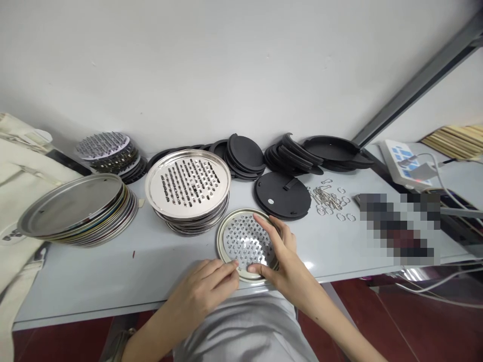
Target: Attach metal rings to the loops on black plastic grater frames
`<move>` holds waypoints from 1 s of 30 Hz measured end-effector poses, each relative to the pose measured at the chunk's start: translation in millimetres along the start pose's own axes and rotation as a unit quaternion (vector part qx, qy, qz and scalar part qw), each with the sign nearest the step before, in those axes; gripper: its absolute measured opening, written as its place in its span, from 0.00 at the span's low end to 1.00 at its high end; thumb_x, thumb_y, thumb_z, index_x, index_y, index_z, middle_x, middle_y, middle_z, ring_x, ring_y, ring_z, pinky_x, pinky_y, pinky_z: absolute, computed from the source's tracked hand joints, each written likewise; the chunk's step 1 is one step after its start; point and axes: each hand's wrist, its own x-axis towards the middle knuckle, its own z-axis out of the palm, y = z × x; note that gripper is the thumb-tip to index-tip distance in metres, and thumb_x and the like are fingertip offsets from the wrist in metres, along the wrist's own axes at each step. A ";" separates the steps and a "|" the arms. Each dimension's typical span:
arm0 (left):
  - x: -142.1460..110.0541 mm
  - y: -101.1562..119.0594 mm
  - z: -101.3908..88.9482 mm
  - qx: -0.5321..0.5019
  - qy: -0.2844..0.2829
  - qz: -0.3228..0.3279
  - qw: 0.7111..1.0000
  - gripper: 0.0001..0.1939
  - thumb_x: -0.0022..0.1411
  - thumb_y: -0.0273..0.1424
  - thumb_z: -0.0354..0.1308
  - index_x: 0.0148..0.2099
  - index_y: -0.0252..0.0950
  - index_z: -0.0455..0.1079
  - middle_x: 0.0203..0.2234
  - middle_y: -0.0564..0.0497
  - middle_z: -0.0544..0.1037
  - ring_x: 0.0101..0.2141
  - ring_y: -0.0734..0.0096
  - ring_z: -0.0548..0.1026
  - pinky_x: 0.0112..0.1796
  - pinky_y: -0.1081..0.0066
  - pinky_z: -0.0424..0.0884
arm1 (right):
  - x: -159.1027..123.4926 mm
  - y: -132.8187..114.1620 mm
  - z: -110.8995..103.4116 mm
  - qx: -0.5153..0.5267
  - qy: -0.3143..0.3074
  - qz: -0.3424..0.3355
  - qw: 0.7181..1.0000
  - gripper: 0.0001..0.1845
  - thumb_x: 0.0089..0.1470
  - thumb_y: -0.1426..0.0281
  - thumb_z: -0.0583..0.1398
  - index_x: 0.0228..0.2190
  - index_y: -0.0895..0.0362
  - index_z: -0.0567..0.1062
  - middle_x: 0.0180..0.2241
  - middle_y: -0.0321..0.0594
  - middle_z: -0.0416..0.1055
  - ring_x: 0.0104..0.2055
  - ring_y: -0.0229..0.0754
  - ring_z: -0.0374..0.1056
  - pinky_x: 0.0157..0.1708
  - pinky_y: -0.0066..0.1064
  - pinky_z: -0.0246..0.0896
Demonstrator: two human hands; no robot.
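Head view: I have the right hand (281, 249) spread wide, holding a perforated steel disc (246, 241) on the worktop (113, 286); the left hand (199, 286) touches its rim, grip unclear. Stacked steel graters (187, 185), black round plates (282, 196) and loose metal clips (326, 200) lie unassembled beyond.

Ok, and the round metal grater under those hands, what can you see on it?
The round metal grater disc is a shallow circle with a shiny silver middle punched with rows of small raised holes, and a pale gold rim. It sits near the front of the light grey table, looking flat. The right hand spans it, fingers on the far rim, thumb at the near rim. The left hand touches the lower left rim with its fingertips.
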 end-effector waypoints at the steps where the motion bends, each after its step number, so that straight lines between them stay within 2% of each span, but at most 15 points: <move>1: 0.0 0.1 0.3 0.000 -0.003 -0.003 1.000 0.13 0.69 0.19 0.45 0.47 0.31 0.69 0.44 0.44 0.76 0.38 0.66 0.72 0.37 0.66 0.70 | 0.0 0.2 0.2 -0.002 0.000 -0.002 1.000 0.47 0.52 0.69 0.64 0.63 0.34 0.45 0.62 0.38 0.40 0.66 0.53 0.38 0.63 0.51 0.43; 8: -3.1 -0.7 2.8 -0.003 -0.022 -0.009 1.000 0.13 0.69 0.19 0.45 0.49 0.33 0.68 0.46 0.44 0.75 0.40 0.67 0.72 0.40 0.65 0.71 | 2.0 2.2 0.3 -0.007 -0.008 -0.015 1.000 0.45 0.53 0.68 0.63 0.63 0.34 0.45 0.63 0.40 0.39 0.67 0.54 0.37 0.63 0.53 0.44; 13: -4.4 -1.4 0.6 -0.007 -0.036 0.007 0.999 0.12 0.69 0.21 0.47 0.50 0.32 0.68 0.46 0.43 0.75 0.40 0.65 0.72 0.41 0.64 0.71 | 3.2 2.8 -4.7 -0.001 -0.011 -0.022 1.000 0.49 0.50 0.62 0.66 0.63 0.38 0.44 0.63 0.42 0.41 0.67 0.54 0.39 0.62 0.51 0.46; 18: -5.5 -0.2 -2.9 -0.004 -0.032 0.012 0.999 0.13 0.68 0.19 0.47 0.51 0.29 0.67 0.44 0.42 0.75 0.40 0.64 0.72 0.42 0.64 0.72 | 0.8 4.3 -10.5 0.030 -0.019 -0.037 0.999 0.50 0.49 0.55 0.66 0.64 0.41 0.44 0.65 0.41 0.40 0.69 0.51 0.36 0.64 0.48 0.44; 22: -7.5 -1.1 -2.2 -0.013 -0.027 0.000 1.000 0.15 0.68 0.19 0.46 0.53 0.29 0.67 0.44 0.42 0.75 0.41 0.64 0.72 0.43 0.64 0.71 | 0.0 9.7 -11.5 0.045 0.008 -0.038 0.998 0.38 0.55 0.57 0.62 0.61 0.44 0.51 0.64 0.41 0.45 0.67 0.47 0.42 0.64 0.46 0.44; 27: -12.4 -3.1 3.2 0.000 -0.012 -0.025 1.000 0.22 0.66 0.16 0.45 0.60 0.30 0.62 0.46 0.42 0.75 0.44 0.63 0.72 0.47 0.62 0.70 | 0.9 18.2 -12.0 0.045 0.059 -0.049 0.996 0.26 0.59 0.60 0.58 0.57 0.49 0.59 0.61 0.44 0.54 0.64 0.46 0.51 0.63 0.43 0.49; 30: -13.7 -3.8 5.8 0.005 -0.005 -0.041 0.999 0.22 0.65 0.15 0.45 0.58 0.31 0.64 0.47 0.42 0.74 0.46 0.62 0.72 0.48 0.61 0.70 | -0.5 20.5 -15.5 0.028 0.072 -0.041 0.996 0.19 0.61 0.62 0.56 0.53 0.50 0.64 0.59 0.45 0.58 0.62 0.47 0.55 0.60 0.43 0.54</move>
